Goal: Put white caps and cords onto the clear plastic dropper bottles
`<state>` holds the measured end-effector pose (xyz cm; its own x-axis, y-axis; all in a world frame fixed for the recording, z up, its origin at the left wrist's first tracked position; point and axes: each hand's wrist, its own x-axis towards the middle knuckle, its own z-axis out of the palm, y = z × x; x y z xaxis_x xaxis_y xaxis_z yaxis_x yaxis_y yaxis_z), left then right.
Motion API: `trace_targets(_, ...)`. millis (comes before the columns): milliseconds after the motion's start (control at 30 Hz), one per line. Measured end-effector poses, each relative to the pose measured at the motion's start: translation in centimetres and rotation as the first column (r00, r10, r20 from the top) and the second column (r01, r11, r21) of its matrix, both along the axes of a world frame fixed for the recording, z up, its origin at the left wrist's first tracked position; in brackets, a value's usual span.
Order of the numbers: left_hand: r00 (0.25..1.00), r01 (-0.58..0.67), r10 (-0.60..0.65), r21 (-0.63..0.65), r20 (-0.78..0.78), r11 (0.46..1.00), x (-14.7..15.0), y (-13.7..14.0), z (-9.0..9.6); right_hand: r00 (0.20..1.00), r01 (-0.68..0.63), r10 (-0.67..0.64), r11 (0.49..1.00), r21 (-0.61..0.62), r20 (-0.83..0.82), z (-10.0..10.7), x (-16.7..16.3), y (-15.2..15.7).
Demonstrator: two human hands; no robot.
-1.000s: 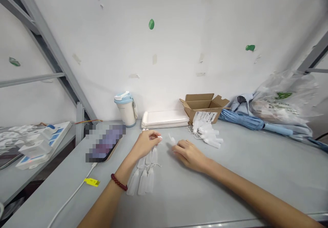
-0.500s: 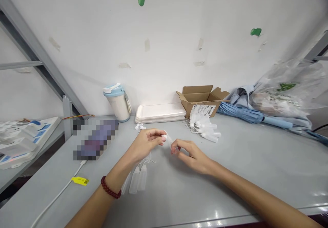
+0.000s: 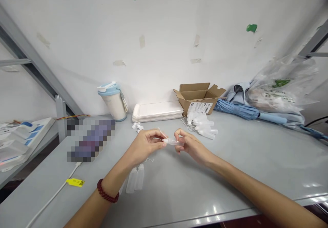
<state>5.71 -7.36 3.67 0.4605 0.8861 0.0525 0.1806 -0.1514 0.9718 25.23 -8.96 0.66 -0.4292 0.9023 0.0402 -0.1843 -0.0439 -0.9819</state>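
Note:
Above the middle of the table, a small translucent plastic bottle (image 3: 173, 142) lies level between my hands. My left hand (image 3: 142, 146) pinches its white cap end, and a thin white strap rises by those fingers. The thumb and fingers of my right hand (image 3: 193, 148) are closed around the bottle's other end. Several similar bottles (image 3: 135, 180) with white tops and cords rest on the table below my left wrist, partly covered by it. Loose small white caps (image 3: 137, 126) sit beyond my left hand. A pile of bottles with cords (image 3: 203, 125) lies beyond my right hand.
Along the wall stand a blue-lidded cup (image 3: 114, 103), a stack of white trays (image 3: 157, 112) and an open cardboard box (image 3: 197, 100). A folded blue umbrella (image 3: 238, 110) and plastic bag (image 3: 276, 95) lie right. A pixelated object (image 3: 93, 141) with a white cable (image 3: 51, 200) is left.
The bottle has turned to lie level, its body now clearly visible between my hands. My right fingers have closed on its far end. The whole view has shifted slightly.

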Motion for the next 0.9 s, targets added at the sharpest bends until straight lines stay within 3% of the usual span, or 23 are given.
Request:
trace_targets(300, 0.999, 0.002, -0.008, -0.139, -0.039, 0.99, 0.3, -0.2, -0.2, 0.998, 0.0, -0.002, 1.0, -0.029, -0.068, 0.3, 0.0, -0.1)
trace_targets(400, 0.992, 0.035, -0.043, -0.065, -0.122, 0.997, 0.4, -0.4, -0.1, 0.997, -0.006, 0.001, 0.999, -0.053, -0.079, 0.4, 0.0, -0.1)
trace_targets(533, 0.99, -0.005, 0.019, 0.099, -0.141, 0.995, 0.5, -0.6, 0.2, 0.995, -0.026, 0.017, 0.996, -0.088, -0.102, 0.2, 0.1, 0.0)
trace_targets(733, 0.98, 0.039, -0.036, 0.011, -0.195, 0.999, 0.5, -0.5, 0.0, 0.997, -0.026, 0.019, 0.996, -0.085, -0.081, 0.6, 0.1, -0.1)
trace_targets(900, 0.987, 0.061, -0.049, 0.072, -0.154, 0.996, 0.6, -0.8, 0.2, 0.997, -0.046, 0.039, 0.994, -0.103, -0.067, 0.8, 0.3, -0.1)
